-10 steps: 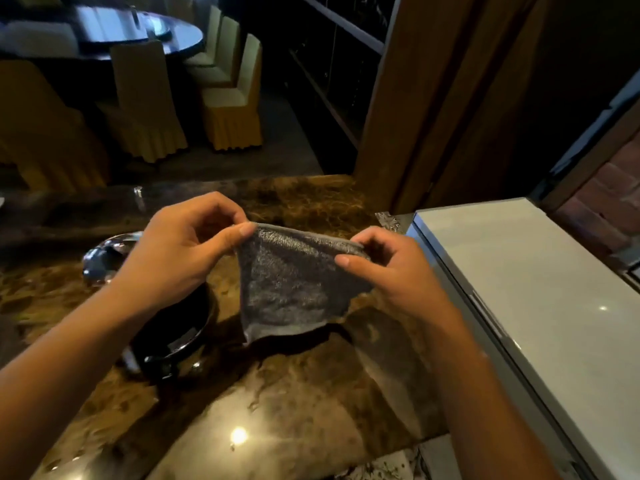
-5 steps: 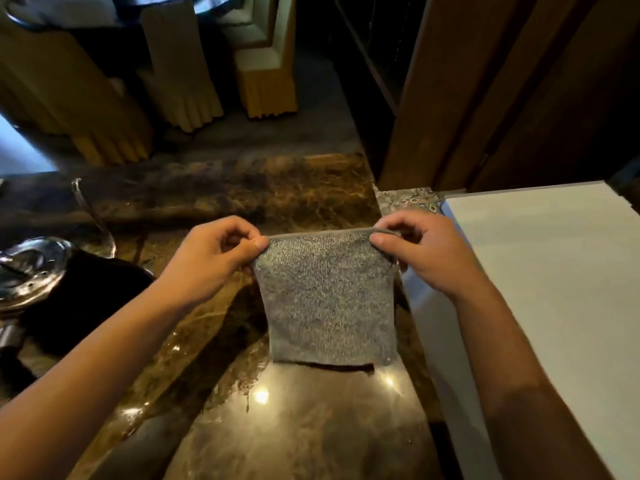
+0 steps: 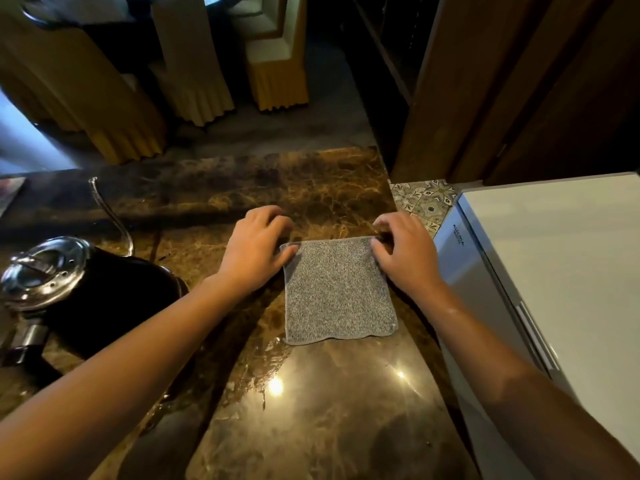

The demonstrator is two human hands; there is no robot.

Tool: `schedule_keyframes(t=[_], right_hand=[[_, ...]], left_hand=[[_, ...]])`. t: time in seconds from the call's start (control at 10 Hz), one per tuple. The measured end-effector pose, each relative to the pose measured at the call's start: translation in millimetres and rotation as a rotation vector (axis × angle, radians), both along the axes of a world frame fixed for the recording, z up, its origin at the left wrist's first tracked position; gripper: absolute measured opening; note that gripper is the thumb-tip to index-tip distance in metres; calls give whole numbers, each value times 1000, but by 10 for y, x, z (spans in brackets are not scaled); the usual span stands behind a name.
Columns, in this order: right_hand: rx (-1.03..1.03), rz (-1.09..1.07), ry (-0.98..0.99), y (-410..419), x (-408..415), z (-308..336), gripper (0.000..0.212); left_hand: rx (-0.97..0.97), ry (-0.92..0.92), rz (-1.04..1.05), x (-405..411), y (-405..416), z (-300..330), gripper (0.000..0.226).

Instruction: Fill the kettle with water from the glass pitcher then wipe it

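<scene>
From the head camera, looking down: a grey cloth (image 3: 337, 289) lies flat and square on the brown marble counter (image 3: 311, 410), near its right edge; the left hand (image 3: 256, 251) sits at the cloth's far left corner, thumb lying on the fabric, fingers curled down onto the stone just beyond it; the right hand (image 3: 405, 251) is at the far right corner, thumb and fingertips closed on the hem there, though whether it truly pinches or only presses is hard to tell from this angle; both forearms reach in from the bottom of the view. Off to the left stands the kettle (image 3: 86, 292), black body, shiny steel lid with small holes, thin gooseneck spout curving up behind it; it sits well apart from the cloth. Just right of the counter is a white appliance (image 3: 554, 271) with a small dark logo on its side; patterned tiles (image 3: 424, 200) show beyond it; yellow-skirted chairs (image 3: 194, 71) stand past the counter's far edge.
</scene>
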State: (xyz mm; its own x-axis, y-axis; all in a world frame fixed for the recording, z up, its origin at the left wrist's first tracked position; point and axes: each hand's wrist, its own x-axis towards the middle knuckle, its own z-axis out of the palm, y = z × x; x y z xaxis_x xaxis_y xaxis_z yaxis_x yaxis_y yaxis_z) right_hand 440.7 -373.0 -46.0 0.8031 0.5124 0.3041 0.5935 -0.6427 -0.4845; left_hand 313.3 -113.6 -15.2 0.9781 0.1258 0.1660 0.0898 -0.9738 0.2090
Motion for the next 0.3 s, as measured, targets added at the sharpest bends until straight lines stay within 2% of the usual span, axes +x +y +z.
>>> schedule_keyframes(t=[0.1, 0.2, 0.3], right_hand=[[-249, 108, -41, 7, -153, -92, 42], [-447, 127, 34, -37, -249, -200, 67], [-350, 79, 48, 26, -271, -61, 65]], left_hand=[[126, 167, -140, -118, -38, -25, 60], [170, 326, -123, -243, -27, -166, 76], [57, 239, -27, -245, -29, -54, 78]])
